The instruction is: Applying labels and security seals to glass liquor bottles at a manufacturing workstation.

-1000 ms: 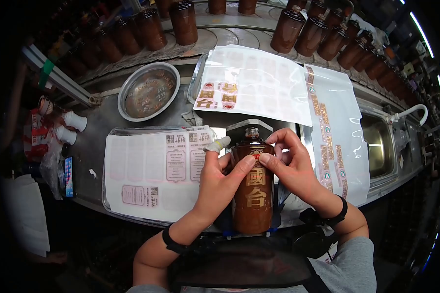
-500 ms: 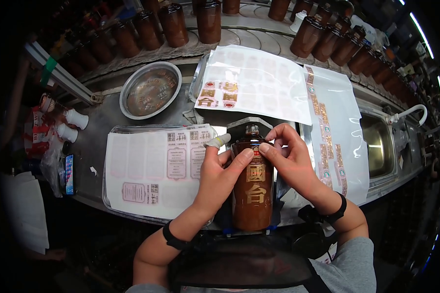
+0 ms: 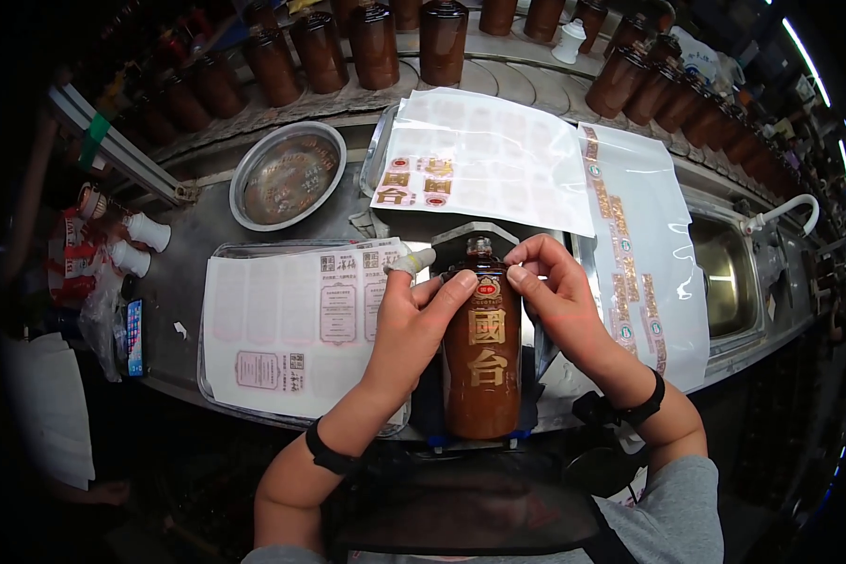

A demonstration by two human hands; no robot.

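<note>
A brown glazed bottle [image 3: 482,404] stands upright in front of me, with large gold characters and a small red-and-gold emblem on its face. My left hand [image 3: 409,310] is closed about its left shoulder, the thumb resting on the glaze beside the emblem. A pale finger cot [image 3: 412,260] covers one fingertip of that hand. At the opposite shoulder, my right hand [image 3: 559,296] has its thumb on the bottle and its forefinger curled near the neck. Behind the bottle sits a dark, angular-rimmed holder [image 3: 461,231], mostly hidden.
Sticker sheets lie left [image 3: 263,329], behind [image 3: 498,141] and right [image 3: 644,235]. A round metal basin [image 3: 244,202] holds liquid. A sink [image 3: 733,282] with a white faucet [image 3: 794,209] is at right. Brown bottles [image 3: 371,47] line a conveyor [image 3: 498,80] at the back. A phone [image 3: 135,336] lies left.
My thumbs have moved apart from the bottle's front toward its shoulders, uncovering the red emblem. On the conveyor, the bottles have shifted to the right.
</note>
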